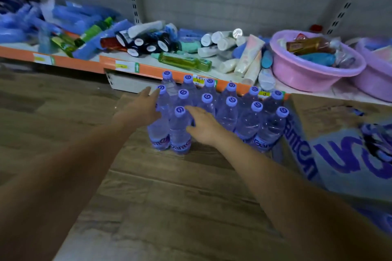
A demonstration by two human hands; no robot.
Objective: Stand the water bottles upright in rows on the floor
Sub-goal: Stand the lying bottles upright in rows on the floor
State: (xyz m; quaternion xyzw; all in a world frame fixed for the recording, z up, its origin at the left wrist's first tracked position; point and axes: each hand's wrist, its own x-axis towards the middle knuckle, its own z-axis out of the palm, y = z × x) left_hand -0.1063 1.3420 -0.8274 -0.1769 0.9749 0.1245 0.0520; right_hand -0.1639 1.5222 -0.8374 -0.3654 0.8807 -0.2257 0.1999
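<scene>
Fingers straight and spread on both your left hand and right hand, you flank the front bottles, upright in floor rows by the shelf, seemingly to square them.

Two bare forearms enter from the lower edge of the view, with no sleeve on either. The left hand and the right hand are uncovered. Wrists and fingers carry no visible items.
</scene>
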